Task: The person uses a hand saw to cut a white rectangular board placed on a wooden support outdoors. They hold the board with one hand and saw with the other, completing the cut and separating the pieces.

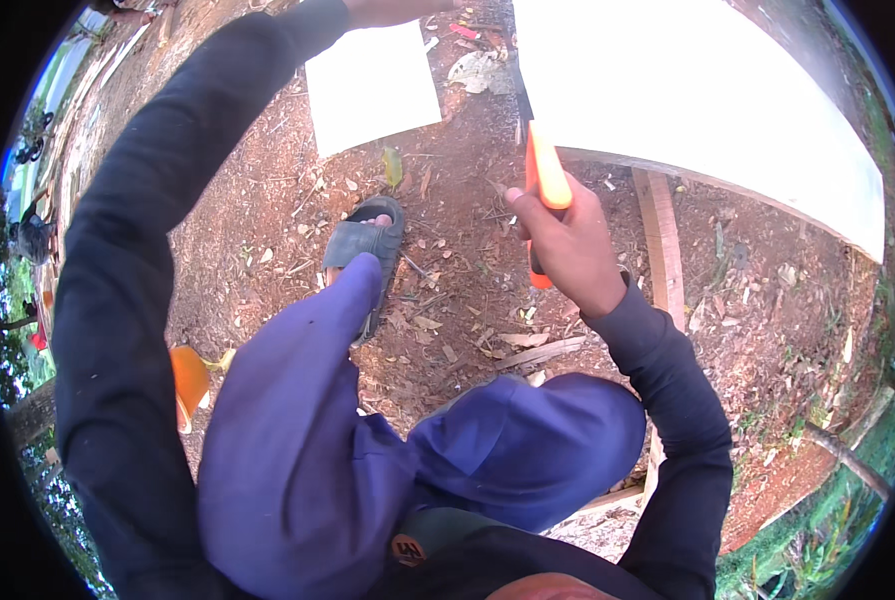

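Observation:
My right hand (572, 240) is closed around the orange handle (547, 175) of a tool with dark parts. It is seen nearly edge-on, so its kind does not show clearly. The handle's far end lies at the near left corner of a large, glaring white board (687, 90). My left arm reaches far forward, and my left hand (397, 10) is at the top edge of the view, just beyond a smaller white panel (372, 90). Its fingers are mostly cut off by the picture's edge.
A wooden beam (659, 240) runs under the large board toward me. My sandalled foot (367, 235) stands on brown soil strewn with leaves and wood chips. Something orange (189, 385) lies beside my left leg. Branches (847, 460) and grass are at the right.

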`<state>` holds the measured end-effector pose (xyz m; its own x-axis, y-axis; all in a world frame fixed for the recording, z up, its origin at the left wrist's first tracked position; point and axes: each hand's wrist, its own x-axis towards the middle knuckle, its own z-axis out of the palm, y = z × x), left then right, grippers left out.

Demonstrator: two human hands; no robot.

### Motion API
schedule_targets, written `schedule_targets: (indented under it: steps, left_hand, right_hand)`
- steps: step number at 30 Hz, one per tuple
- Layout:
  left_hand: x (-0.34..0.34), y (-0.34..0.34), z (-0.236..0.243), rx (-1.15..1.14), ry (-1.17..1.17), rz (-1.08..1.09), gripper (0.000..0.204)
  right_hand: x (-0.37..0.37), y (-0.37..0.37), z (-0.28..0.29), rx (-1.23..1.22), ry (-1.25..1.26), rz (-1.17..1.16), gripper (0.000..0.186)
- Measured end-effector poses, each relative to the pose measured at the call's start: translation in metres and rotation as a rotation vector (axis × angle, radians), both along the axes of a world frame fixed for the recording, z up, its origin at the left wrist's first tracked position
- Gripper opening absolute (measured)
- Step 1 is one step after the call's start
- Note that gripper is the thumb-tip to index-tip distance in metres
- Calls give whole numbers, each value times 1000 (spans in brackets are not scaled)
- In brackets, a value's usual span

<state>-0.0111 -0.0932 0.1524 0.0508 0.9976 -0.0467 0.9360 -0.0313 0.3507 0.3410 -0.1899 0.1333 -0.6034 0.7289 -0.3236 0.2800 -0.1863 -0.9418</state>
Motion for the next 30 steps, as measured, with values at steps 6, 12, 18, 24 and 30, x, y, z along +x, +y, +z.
schedule_targets:
  steps: [6, 12, 18, 24, 30]
  left_hand:
    - [40, -70, 10, -425, 484, -211, 65]
    - [63, -128, -66, -336, 63, -185, 38]
    - [187, -170, -186, -132, -793, 418, 29]
    - [216, -199, -199, -20, -1353, 828, 29]
    - [242, -212, -172, 129, -1375, 953, 28]
  right_hand:
    - [6, -44, -57, 404, 75, -461, 21]
    - [63, -154, -56, 408, -33, -413, 12]
    - [11, -72, -56, 367, -44, -487, 14]
    - [57, -148, -57, 362, -60, -503, 11]
    - [17, -79, -58, 452, -75, -460, 10]
